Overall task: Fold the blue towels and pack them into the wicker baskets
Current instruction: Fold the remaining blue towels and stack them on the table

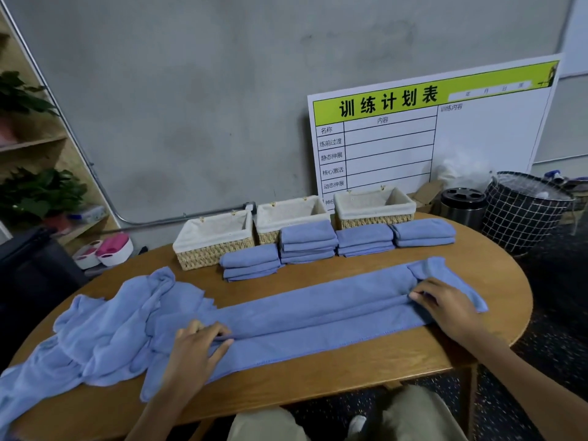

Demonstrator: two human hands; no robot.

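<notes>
A long blue towel (318, 316) lies folded lengthwise in a band across the wooden table (318, 383). My left hand (194, 351) pinches its folded edge near the left end. My right hand (445, 307) pinches the same edge near the right end. A heap of loose blue towels (105, 329) lies at the left, partly under the band. Several stacks of folded blue towels (307, 241) sit in front of three lined wicker baskets (213, 241), which hold no towels.
A white board with a green header (429, 132) leans on the wall behind the baskets. A black canister (463, 203) and a checked basket (525, 211) stand at the back right. Shelves with plants (35, 192) are at the left.
</notes>
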